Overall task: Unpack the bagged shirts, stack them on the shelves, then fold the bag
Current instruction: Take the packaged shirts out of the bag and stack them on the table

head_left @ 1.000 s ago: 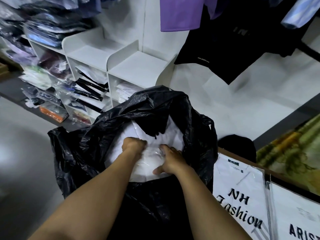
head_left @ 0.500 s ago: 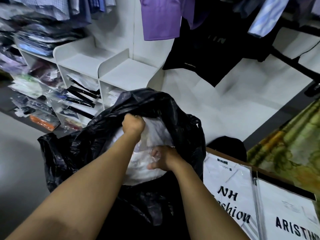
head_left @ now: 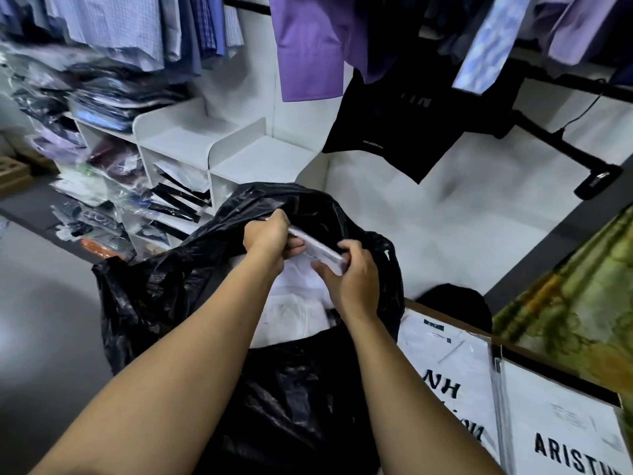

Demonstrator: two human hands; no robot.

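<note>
A big black plastic bag (head_left: 164, 296) stands open in front of me, with white shirts in clear wrap (head_left: 291, 313) lying inside. Both hands are at the bag's mouth. My left hand (head_left: 265, 236) grips one end of a wrapped white shirt packet (head_left: 322, 253) lifted edge-on above the pile. My right hand (head_left: 352, 279) holds its other end. The white shelf unit (head_left: 239, 156) stands just behind the bag, its two top surfaces bare, lower cubbies holding packed shirts.
Packed shirts (head_left: 102, 104) are stacked on the shelves at left, and more lie spilled on the floor (head_left: 89, 221). Purple, blue and black garments (head_left: 308, 46) hang overhead. A cardboard box (head_left: 513, 389) of wrapped shirts sits at right beside a green patterned cloth (head_left: 575, 303).
Both hands rose from pressing on the pile inside the bag. They now hold one wrapped shirt packet lifted to the bag's mouth. My view tilted upward.
</note>
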